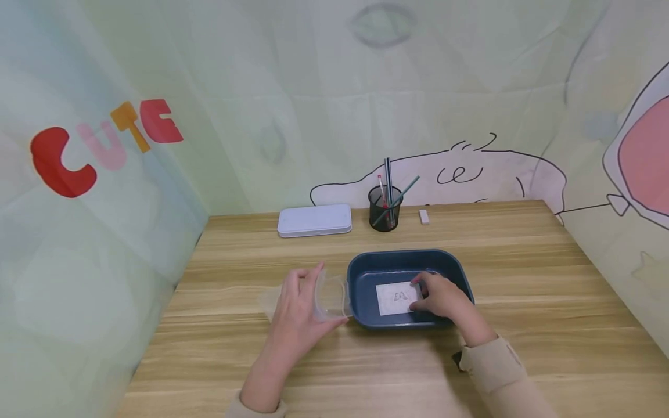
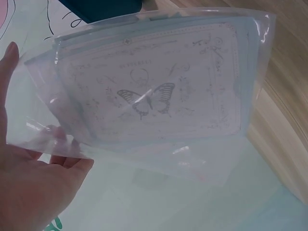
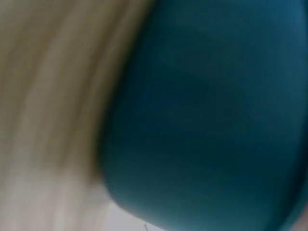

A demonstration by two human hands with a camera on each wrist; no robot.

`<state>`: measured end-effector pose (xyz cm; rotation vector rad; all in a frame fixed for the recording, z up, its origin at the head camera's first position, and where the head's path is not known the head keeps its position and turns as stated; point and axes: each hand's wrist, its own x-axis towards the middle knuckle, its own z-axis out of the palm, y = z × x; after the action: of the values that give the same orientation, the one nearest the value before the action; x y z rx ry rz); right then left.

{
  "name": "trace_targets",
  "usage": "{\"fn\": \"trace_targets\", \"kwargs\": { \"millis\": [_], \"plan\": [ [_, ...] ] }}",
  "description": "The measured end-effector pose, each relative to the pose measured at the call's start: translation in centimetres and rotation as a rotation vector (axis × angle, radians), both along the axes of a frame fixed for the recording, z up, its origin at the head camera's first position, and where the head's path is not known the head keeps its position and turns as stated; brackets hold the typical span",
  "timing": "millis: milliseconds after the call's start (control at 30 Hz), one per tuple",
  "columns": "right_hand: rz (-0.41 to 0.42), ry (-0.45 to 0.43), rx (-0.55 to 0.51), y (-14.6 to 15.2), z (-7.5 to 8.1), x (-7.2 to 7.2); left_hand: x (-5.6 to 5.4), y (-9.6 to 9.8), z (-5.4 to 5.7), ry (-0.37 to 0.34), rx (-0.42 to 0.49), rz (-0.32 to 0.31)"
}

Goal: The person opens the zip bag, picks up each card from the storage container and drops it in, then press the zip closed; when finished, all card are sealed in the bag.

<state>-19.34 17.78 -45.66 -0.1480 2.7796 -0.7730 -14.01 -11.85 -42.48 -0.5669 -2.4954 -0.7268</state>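
My left hand [image 1: 295, 313] grips a clear plastic pouch [image 1: 330, 296] at the left end of the dark blue basin [image 1: 410, 325], thumb and fingers spread along its mouth. Through the pouch [image 2: 202, 156], the left wrist view shows pale cards [image 2: 192, 62], the front one printed with a butterfly. Over the basin, my right hand [image 1: 441, 296] pinches the right edge of a white card [image 1: 389, 299] with a small grey drawing. The right wrist view is blurred and mostly filled by the blue basin [image 3: 202, 106]; the right fingers are out of sight there.
Along the back of the wooden table [image 1: 240, 249] are a white case [image 1: 315, 220], a black mesh pen holder [image 1: 384, 217] with pens and pencils, and a white eraser [image 1: 424, 217]. A printed curtain [image 1: 251, 116] hangs close behind and at both sides.
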Motion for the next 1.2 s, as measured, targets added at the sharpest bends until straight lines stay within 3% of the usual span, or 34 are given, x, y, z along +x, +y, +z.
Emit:
{"fn": "trace_targets", "kwargs": {
  "millis": [333,733,1200],
  "plan": [
    [-0.056,0.008,0.008,0.4,-1.5,-0.4,0.1,0.0,0.1,-0.004,0.001,-0.002],
    [-0.102,0.029,-0.006,0.2,-1.4,-0.2,0.0,0.0,0.1,0.010,-0.007,-0.006],
    [-0.079,0.063,-0.068,0.7,-1.5,-0.5,-0.2,0.0,0.1,0.037,-0.003,-0.016]
  ]
}}
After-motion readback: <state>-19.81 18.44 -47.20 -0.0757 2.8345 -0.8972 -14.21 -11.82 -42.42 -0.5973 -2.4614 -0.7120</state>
